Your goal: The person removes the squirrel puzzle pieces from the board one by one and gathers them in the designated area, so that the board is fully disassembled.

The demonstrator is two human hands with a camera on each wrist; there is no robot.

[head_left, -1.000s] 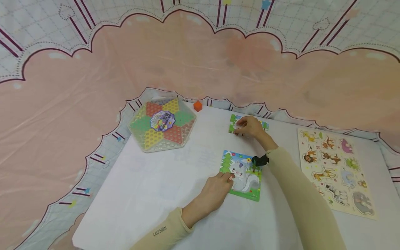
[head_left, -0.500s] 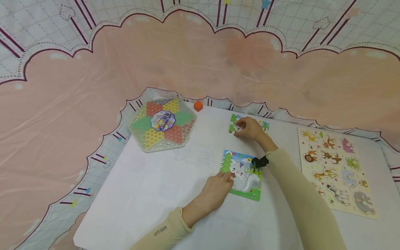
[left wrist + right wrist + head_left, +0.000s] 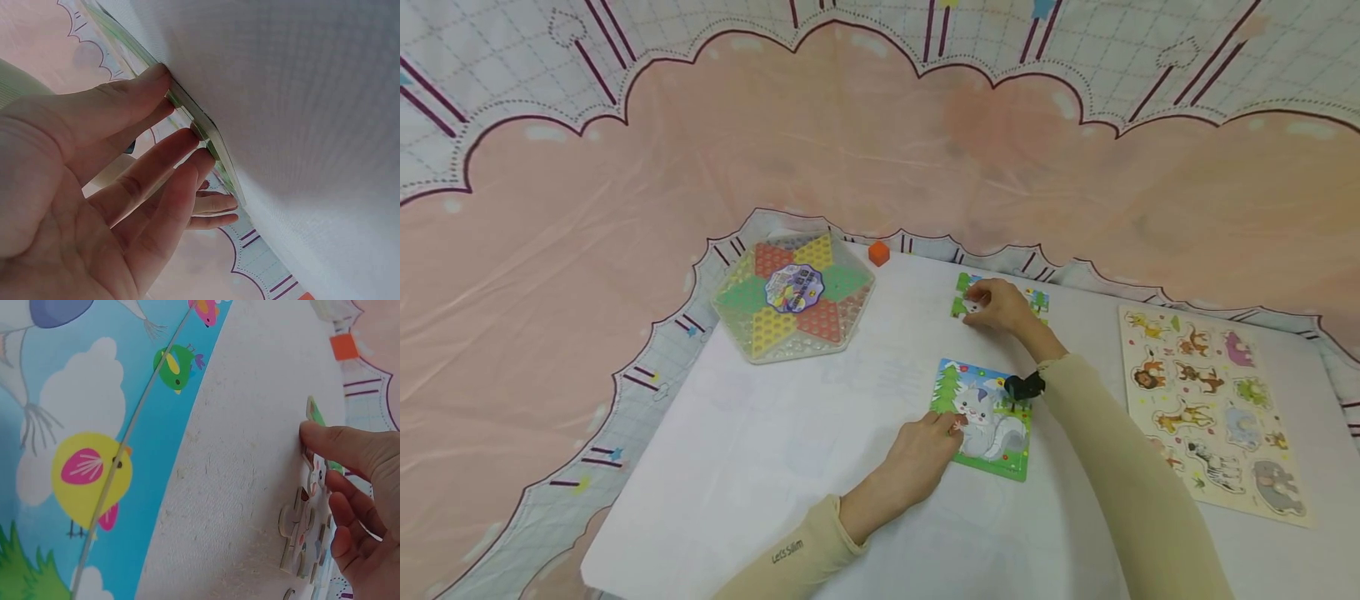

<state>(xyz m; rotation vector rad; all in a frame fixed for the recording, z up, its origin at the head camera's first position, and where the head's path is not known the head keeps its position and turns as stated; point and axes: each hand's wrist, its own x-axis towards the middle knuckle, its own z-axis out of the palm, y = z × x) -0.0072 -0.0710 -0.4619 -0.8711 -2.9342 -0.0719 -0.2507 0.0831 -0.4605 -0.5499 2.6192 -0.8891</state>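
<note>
My left hand (image 3: 922,450) rests on the left edge of a square puzzle board (image 3: 977,377), which shows a grey squirrel-like animal on green and blue. In the left wrist view the thumb lies along the board's edge, with the other fingers (image 3: 156,175) stretched over its top. Farther back, my right hand (image 3: 1000,304) pinches a jigsaw piece (image 3: 312,453) between thumb and fingertips. Joined jigsaw pieces (image 3: 1037,302) with trees and a white animal face lie under that hand, which partly covers them. The board's bird-printed corner (image 3: 94,469) fills the right wrist view's left side.
A Chinese checkers board (image 3: 793,300) in clear plastic lies at the table's back left. Beside it is an orange cube (image 3: 878,253). To the right sits a wooden animal puzzle board (image 3: 1213,408). A patterned cloth (image 3: 925,158) hangs behind the white table (image 3: 760,433).
The right thumb and fingers shift slightly over the jigsaw pieces, uncovering more of the white animal face. The left hand stays on the board's edge.
</note>
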